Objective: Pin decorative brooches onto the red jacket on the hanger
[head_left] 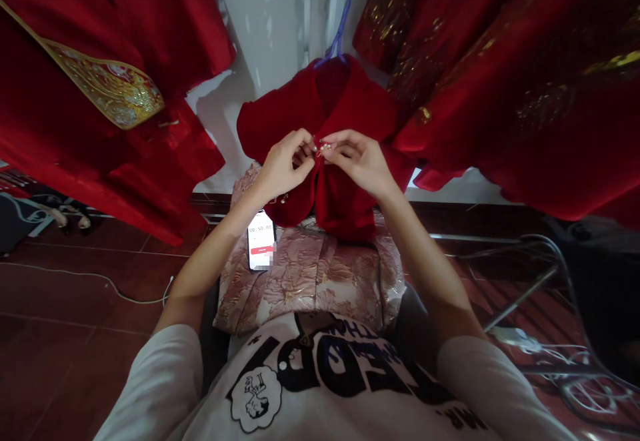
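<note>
A red short jacket (350, 211) hangs in front of me on a purple hanger (341, 27), its lower part resting against folded pink brocade on my lap. At the middle of its front, my right hand (363, 162) pinches a small ornament with pearl-like beads (326, 148) between thumb and forefinger. My left hand (290, 161) is closed just beside it, fingertips meeting at the jacket's front edge; what they grip is too small to tell. Another small shiny ornament (285, 198) shows on the jacket below my left wrist.
A lit phone (261, 244) lies on the pink brocade cloth (300, 281). Red garments with gold embroidery hang at left (175, 94) and right (475, 121). A metal-framed chair (555, 254) and white cables (590, 387) are at the right; shoes (75, 217) stand at the left.
</note>
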Tool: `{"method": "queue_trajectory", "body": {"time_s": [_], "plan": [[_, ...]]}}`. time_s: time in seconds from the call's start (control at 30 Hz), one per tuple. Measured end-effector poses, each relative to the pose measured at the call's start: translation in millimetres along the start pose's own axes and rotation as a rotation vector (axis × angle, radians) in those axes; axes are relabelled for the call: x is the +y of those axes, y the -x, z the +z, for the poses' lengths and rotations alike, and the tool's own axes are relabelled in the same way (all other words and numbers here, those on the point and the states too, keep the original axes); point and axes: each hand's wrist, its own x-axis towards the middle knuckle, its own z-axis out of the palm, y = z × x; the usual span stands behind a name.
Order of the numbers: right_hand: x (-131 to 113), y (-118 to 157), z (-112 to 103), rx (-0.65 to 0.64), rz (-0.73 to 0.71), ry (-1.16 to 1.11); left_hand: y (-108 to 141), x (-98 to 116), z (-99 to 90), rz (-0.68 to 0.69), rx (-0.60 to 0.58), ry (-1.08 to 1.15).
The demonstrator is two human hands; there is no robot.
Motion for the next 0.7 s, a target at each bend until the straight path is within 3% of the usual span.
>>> {"method": "queue_trajectory", "body": {"time_s": [0.13,0.37,0.7], "plan": [[7.7,-1.8,1.9,0.125,-0.041,0.025,-1.6,8.3,-3.7,0.051,-0.004,-0.131],[7.2,3.0,2.6,0.211,-0.158,0.118,-9.0,16.5,-4.1,0.034,-0.055,-0.254],[5.9,1.7,-2.2,0.18,-0.141,0.151,-13.5,20.6,-5.2,0.059,-0.102,-0.332]]}}
